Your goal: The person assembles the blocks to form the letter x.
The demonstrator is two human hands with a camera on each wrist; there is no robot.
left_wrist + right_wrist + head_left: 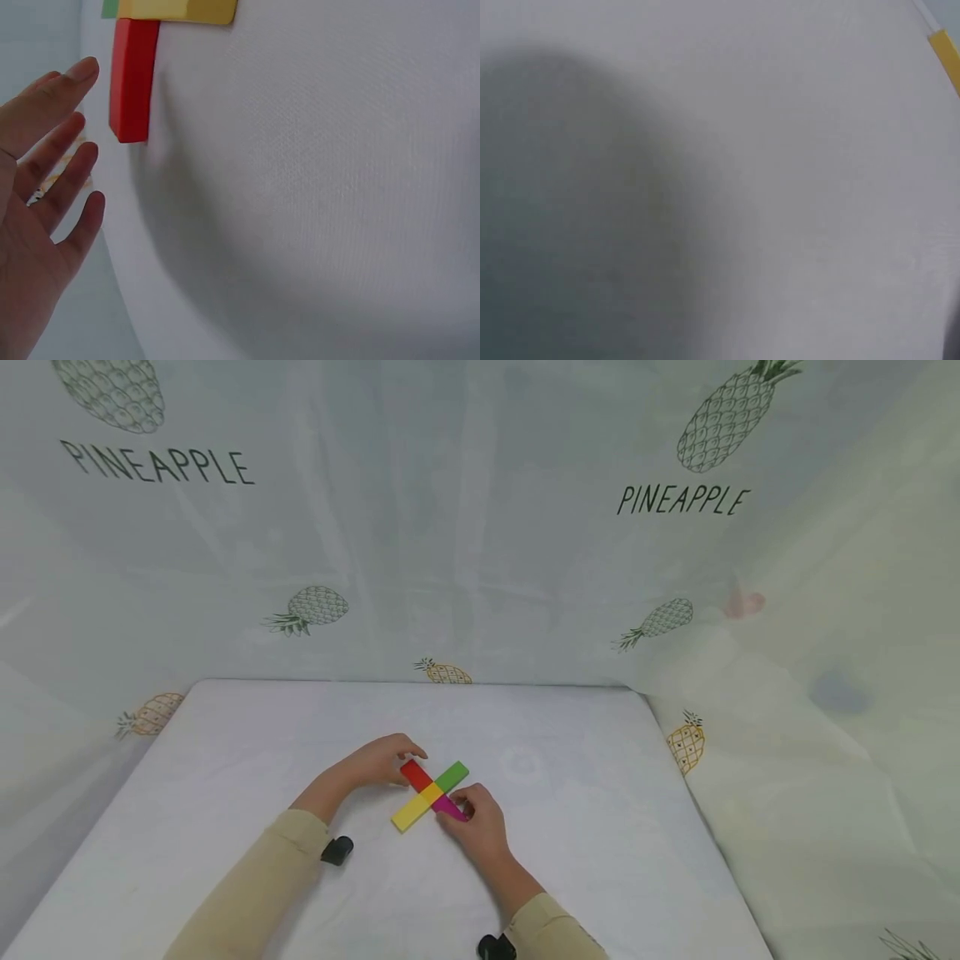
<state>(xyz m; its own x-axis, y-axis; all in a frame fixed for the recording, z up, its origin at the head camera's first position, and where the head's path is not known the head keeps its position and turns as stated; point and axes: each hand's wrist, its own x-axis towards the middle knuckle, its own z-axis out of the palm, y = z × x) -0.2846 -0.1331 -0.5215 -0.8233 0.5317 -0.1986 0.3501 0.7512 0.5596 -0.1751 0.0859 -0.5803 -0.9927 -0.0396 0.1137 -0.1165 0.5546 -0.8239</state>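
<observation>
On the white tabletop, coloured blocks lie in a cross in the head view: a red block [415,773] at upper left, a green block [453,775] at upper right, a yellow block [410,814] at lower left and a magenta block [449,807] at lower right. A deeper yellow piece [432,792] fills the centre. My left hand [382,762] is beside the red block's outer end; in the left wrist view its loosely spread fingers are apart from the red block [132,81]. With thumb and fingers my right hand [482,825] pinches the magenta block, partly covering it.
The white table [600,827] ends at a back edge against a hanging pineapple-print sheet [480,527]. Black wrist devices [337,850] show at both sleeves. In the right wrist view, a yellow strip [946,58] appears at the upper right, beyond white tabletop and shadow.
</observation>
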